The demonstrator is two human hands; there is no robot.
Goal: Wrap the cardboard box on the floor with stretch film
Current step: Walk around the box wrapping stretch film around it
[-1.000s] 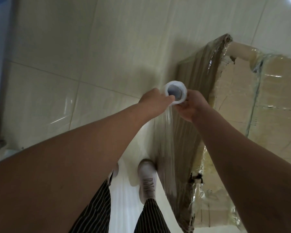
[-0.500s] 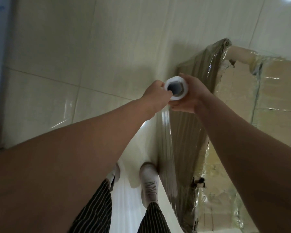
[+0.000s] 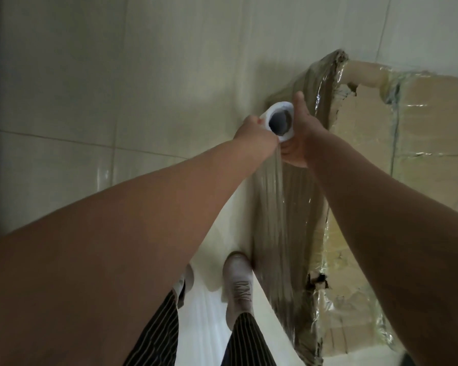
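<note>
Between the left hand (image 3: 254,136) and right hand (image 3: 302,138), both curled round it, the roll (image 3: 278,120) stands on end, likely so film (image 3: 270,207) stretches taut along the box (image 3: 381,159) just right of them.

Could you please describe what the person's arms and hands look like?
The left arm and right arm are bare, with no sleeves in view. The left hand and right hand wear no gloves; no watch or bracelet shows at either wrist.
</note>
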